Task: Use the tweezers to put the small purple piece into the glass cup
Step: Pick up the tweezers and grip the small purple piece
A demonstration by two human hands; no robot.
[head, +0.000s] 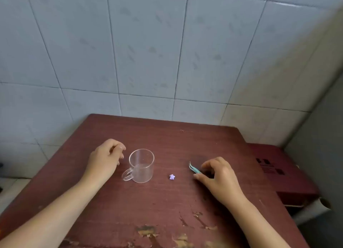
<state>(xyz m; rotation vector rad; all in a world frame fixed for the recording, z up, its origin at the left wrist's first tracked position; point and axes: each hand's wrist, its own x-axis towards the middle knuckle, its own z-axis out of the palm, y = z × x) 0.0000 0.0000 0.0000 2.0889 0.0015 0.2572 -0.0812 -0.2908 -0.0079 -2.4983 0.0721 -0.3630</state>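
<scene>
small purple piece point(172, 176), star-shaped, pale lilac, on table point(167, 201)

The desk point(167, 201) is reddish-brown wood-grain laminate, matt, its coating chipped and peeling at the near edge. The glass cup point(141, 165) is clear, smooth and shiny. Glossy pale tiles point(148, 52) cover the wall behind the far edge.

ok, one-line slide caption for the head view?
Right hand on teal tweezers; small purple star piece lies beside the empty clear glass cup, left hand resting nearby.
</scene>
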